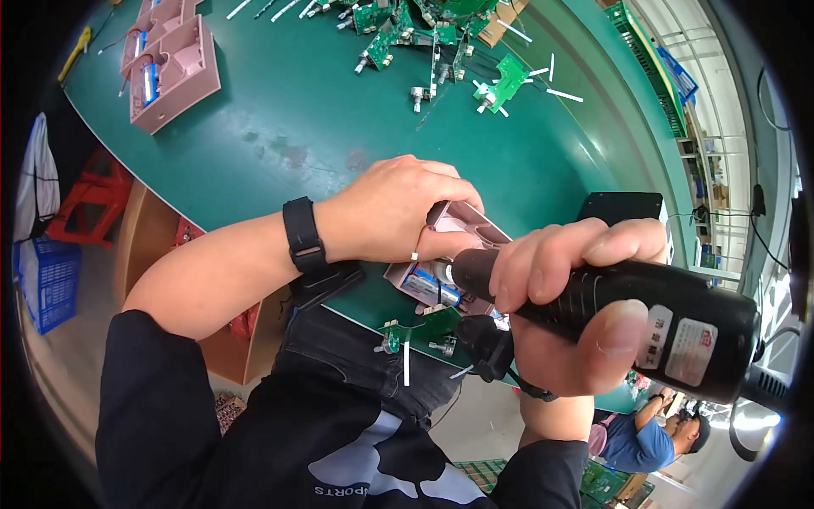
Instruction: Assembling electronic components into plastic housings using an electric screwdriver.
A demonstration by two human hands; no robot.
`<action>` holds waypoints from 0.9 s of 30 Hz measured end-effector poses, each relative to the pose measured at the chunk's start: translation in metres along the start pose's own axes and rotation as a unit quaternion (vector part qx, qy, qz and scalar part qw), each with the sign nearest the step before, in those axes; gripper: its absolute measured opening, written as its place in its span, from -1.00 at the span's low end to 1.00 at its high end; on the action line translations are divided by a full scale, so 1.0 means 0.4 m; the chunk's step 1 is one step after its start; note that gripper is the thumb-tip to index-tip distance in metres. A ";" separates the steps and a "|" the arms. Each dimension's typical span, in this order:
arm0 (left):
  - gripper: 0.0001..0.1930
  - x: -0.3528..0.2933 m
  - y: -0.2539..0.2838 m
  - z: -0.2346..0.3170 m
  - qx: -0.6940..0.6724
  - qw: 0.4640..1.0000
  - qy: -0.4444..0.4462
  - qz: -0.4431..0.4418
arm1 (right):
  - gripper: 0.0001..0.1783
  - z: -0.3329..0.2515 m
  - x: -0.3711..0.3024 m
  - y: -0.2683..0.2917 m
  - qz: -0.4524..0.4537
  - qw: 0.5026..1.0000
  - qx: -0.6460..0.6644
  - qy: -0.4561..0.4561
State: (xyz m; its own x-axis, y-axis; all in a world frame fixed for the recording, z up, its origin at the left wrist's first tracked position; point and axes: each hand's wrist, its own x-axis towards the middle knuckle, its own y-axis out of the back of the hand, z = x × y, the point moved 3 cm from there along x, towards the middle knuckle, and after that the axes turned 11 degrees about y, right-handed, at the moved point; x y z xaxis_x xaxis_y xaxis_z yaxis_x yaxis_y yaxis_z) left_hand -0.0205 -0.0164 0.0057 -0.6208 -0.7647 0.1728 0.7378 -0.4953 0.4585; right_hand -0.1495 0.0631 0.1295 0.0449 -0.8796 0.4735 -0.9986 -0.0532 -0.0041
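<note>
Nearest you, your right hand (551, 263) grips a black power driver (712, 327), fingers and thumb clamped around its barrel; the nose points left into the pink housing (485, 229), its tip hidden from view. Your left hand (398, 204), with a black wristband (303, 235), has its fingers clamped over the housing's far edge, the thumb laid across it beside the nose. The housing, at the near side of the green table (305, 174), contains a blue cylindrical cell (437, 286). A green circuit board (437, 324) lies just on your side of it. Farther out, a single board (510, 78) lies beside a heap of circuit boards (407, 30); at far left stand similar pink housings (191, 89) with blue cells.
</note>
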 end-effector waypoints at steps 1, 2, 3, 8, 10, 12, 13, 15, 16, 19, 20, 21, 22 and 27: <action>-0.65 -0.001 0.002 0.002 0.002 1.000 0.000 0.000 | -0.45 -0.005 -0.001 -0.001 0.005 1.000 -0.003 -0.001; -0.65 -0.002 0.003 0.000 0.007 1.000 0.002 0.002 | -0.44 -0.006 0.000 -0.001 0.009 1.000 -0.002 -0.001; -0.65 -0.003 0.003 -0.003 0.005 1.000 0.002 0.003 | -0.44 -0.003 0.001 -0.002 0.008 1.000 -0.004 -0.001; -0.66 -0.007 0.014 0.001 -0.008 1.000 0.007 -0.009 | -0.44 0.004 0.005 -0.007 0.052 0.998 0.000 0.019; -0.67 -0.007 0.015 -0.004 -0.017 0.999 0.034 -0.028 | -0.45 -0.005 0.010 -0.005 0.108 0.994 -0.012 0.028; -0.66 0.002 0.017 -0.002 -0.012 1.000 0.019 -0.021 | -0.45 -0.087 -0.003 0.060 0.115 0.988 0.049 0.090; -0.65 0.010 0.009 0.005 -0.015 1.000 0.009 -0.017 | -0.46 -0.144 -0.025 0.111 0.119 0.977 0.106 0.143; -0.64 0.032 0.006 0.025 -0.020 0.999 -0.024 -0.026 | -0.49 -0.240 -0.095 0.206 0.159 0.972 0.074 0.154; -0.64 0.036 0.006 0.027 -0.022 0.999 -0.020 -0.024 | -0.52 -0.268 -0.135 0.249 0.198 0.966 0.052 0.159; -0.63 0.016 0.022 0.013 -0.005 1.000 0.012 -0.019 | -0.58 -0.239 -0.226 0.369 0.322 0.933 -0.009 0.161; -0.62 0.017 0.017 0.025 -0.007 0.999 0.029 -0.033 | -0.63 -0.237 -0.256 0.415 0.362 0.920 -0.050 0.141; -0.61 0.008 0.022 0.044 -0.002 0.998 0.054 -0.040 | -0.68 -0.231 -0.277 0.461 0.398 0.907 -0.080 0.116; -0.61 0.006 0.025 0.050 0.004 0.998 0.035 -0.055 | -0.68 -0.226 -0.296 0.510 0.428 0.893 -0.107 0.087; -0.60 0.005 0.053 0.108 -0.020 0.999 0.036 -0.023 | -0.64 -0.142 -0.337 0.697 0.449 0.877 -0.168 -0.010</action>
State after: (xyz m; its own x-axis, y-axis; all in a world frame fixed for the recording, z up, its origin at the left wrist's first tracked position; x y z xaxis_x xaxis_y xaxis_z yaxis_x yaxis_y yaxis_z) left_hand -0.0174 -0.0107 0.0534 -0.6350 -0.7673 0.0892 0.7200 -0.5460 0.4284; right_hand -0.4355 0.1937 0.1147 -0.7677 -0.5035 0.3964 -0.5829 0.8057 -0.1055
